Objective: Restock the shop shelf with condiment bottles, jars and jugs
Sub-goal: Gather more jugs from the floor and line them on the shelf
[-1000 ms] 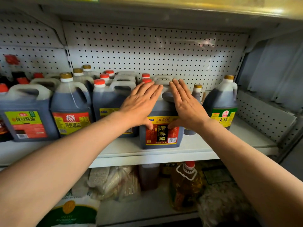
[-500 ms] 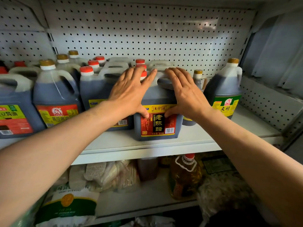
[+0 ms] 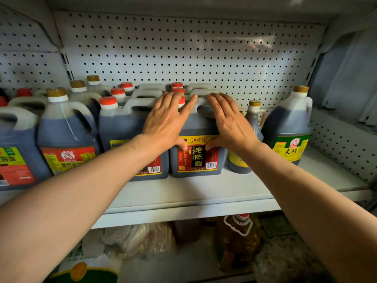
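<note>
A dark vinegar jug (image 3: 199,158) with a red, black and yellow label stands on the white shelf (image 3: 204,193), in line with a matching jug (image 3: 122,127) on its left. My left hand (image 3: 166,123) and my right hand (image 3: 229,123) lie flat on its front, fingers straight, thumbs on the label's top edge. My left hand hides most of its red cap. Behind it stand more red-capped jugs of the same kind (image 3: 177,85).
Soy sauce jugs with gold caps (image 3: 65,135) fill the shelf's left side. A small dark bottle (image 3: 253,119) and a green-labelled jug (image 3: 289,129) stand to the right. A pegboard (image 3: 183,50) backs the shelf. Below lie bagged goods (image 3: 140,240) and an oil bottle (image 3: 238,240).
The vinegar jug under my two palms has slid back on the shelf, level with the jug on its left. The camera has come closer.
</note>
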Demonstrator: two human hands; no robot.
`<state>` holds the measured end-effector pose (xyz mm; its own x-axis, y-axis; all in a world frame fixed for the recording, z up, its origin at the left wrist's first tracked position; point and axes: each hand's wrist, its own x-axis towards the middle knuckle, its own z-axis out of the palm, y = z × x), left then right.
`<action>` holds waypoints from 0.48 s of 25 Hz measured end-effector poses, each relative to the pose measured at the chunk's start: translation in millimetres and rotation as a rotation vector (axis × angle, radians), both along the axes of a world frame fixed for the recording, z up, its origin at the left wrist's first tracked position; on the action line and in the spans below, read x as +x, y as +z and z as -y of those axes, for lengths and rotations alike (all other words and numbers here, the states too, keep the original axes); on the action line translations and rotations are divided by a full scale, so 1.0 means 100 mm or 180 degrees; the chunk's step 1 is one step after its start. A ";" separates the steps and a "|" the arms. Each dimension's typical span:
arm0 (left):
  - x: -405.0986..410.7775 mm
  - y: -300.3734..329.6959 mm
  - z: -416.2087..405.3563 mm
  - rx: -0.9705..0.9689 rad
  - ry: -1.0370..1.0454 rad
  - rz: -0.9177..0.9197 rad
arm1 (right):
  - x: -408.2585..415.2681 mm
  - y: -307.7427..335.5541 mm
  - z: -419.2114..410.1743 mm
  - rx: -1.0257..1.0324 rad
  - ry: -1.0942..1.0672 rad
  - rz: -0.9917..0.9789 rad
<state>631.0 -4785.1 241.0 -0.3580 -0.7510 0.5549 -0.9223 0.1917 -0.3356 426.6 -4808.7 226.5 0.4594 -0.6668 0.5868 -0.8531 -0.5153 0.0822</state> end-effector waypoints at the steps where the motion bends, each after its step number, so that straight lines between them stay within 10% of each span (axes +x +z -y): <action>1: 0.00 0.00 0.04 0.0008 0.0049 0.0019 | 0.00 0.00 0.04 0.0031 -0.0024 -0.0007; 12: -0.01 0.00 0.07 0.0109 0.0107 0.0050 | 0.00 -0.01 0.08 0.0091 -0.0095 -0.0012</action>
